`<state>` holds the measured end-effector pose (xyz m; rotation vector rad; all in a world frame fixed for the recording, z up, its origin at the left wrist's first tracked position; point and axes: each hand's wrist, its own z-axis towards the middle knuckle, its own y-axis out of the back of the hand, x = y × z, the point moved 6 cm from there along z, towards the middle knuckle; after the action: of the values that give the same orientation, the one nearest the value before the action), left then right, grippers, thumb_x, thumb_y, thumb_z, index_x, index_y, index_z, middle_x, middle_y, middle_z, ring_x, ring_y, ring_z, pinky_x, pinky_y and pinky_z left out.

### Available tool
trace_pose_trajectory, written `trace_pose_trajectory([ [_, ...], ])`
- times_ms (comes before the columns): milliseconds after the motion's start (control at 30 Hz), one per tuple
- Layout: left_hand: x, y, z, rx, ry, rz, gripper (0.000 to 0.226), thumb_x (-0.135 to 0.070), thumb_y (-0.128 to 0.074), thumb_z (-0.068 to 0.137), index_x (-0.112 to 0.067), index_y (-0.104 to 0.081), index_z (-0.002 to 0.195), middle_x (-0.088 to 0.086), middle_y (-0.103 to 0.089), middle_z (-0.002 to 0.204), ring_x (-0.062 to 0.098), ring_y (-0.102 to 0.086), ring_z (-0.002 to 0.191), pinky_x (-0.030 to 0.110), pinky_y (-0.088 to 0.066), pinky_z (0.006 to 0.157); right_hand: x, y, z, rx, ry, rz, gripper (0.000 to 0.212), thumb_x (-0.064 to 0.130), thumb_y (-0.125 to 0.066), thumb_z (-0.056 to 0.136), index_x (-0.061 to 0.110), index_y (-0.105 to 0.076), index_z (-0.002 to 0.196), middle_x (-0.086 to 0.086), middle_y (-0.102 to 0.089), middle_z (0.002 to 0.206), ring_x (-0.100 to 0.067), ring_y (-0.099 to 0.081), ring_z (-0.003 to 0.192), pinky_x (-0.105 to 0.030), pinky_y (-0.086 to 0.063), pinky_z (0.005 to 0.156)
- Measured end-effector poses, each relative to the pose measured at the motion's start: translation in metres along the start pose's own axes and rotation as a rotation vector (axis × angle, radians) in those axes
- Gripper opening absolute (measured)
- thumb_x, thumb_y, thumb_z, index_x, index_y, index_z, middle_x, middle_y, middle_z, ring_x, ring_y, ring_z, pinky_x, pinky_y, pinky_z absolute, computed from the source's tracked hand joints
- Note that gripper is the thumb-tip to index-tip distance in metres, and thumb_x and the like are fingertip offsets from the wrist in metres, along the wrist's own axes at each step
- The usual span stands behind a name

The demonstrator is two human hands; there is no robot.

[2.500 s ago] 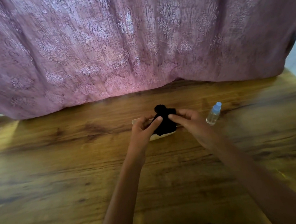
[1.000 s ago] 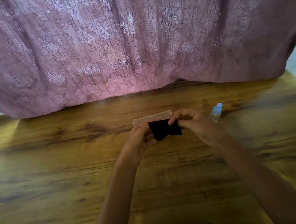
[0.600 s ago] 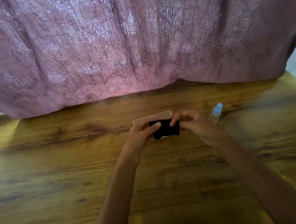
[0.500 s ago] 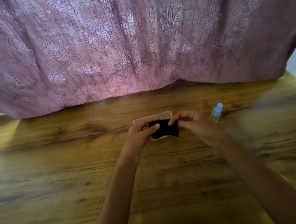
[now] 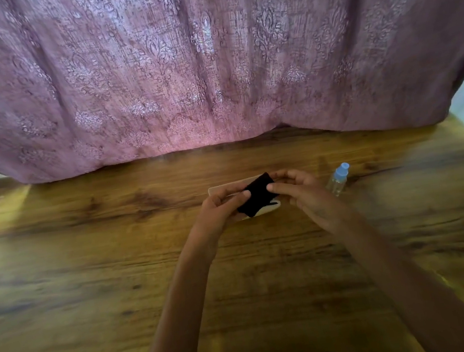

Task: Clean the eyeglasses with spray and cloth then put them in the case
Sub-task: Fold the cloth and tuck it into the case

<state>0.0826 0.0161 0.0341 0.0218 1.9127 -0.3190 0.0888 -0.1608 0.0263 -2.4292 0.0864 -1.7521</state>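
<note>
A folded black cloth (image 5: 255, 195) is held between both hands above a beige eyeglass case (image 5: 270, 207) on the wooden table (image 5: 91, 283). My left hand (image 5: 218, 207) pinches the cloth's left side with thumb and fingers. My right hand (image 5: 301, 193) pinches its right side. The cloth is tilted, its upper right corner raised. The case lies flat under the cloth, partly hidden by both hands. I cannot see the eyeglasses. A small clear spray bottle (image 5: 338, 179) with a light blue cap stands just right of my right hand.
A mauve patterned curtain (image 5: 209, 60) hangs along the table's far edge. The table's right edge runs past the bottle at the far right.
The cloth went from a loose bunch to a small folded rectangle, then tilted with its right corner up. Both hands shifted slightly away from me, over the case.
</note>
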Motion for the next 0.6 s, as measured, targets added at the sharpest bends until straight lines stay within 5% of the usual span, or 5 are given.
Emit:
trace_pose_trajectory([
  [233,-0.004,-0.016,-0.006,0.13,0.017,0.216,0.025,-0.026,-0.063,0.092,-0.016,-0.068,0.115,0.003,-0.074,0.105,0.016,-0.07,0.098,0.024,-0.056,0.084,0.015,-0.013,-0.004,0.044,0.085,-0.035,0.019,0.014,-0.067,0.088,0.017,-0.072,0.107,-0.007,-0.072,0.107,-0.018,-0.069,0.101,-0.025,-0.054,0.076],
  [467,-0.007,-0.015,-0.006,0.04,-0.05,0.098,0.023,-0.018,-0.064,0.091,-0.013,-0.066,0.113,0.007,-0.075,0.098,0.02,-0.072,0.091,0.024,-0.057,0.071,0.004,-0.015,-0.002,0.093,-0.061,0.194,0.051,0.015,-0.079,0.07,0.009,-0.065,0.119,-0.011,-0.071,0.113,-0.023,-0.068,0.105,-0.035,-0.055,0.09],
  [600,-0.005,-0.01,-0.005,-0.016,-0.056,0.069,0.02,-0.018,-0.065,0.09,-0.02,-0.066,0.109,0.002,-0.076,0.093,0.016,-0.072,0.089,0.023,-0.056,0.071,-0.005,-0.02,-0.007,0.174,-0.173,0.222,0.046,0.01,-0.075,0.072,0.004,-0.065,0.116,-0.011,-0.072,0.112,-0.023,-0.068,0.105,-0.03,-0.057,0.087],
])
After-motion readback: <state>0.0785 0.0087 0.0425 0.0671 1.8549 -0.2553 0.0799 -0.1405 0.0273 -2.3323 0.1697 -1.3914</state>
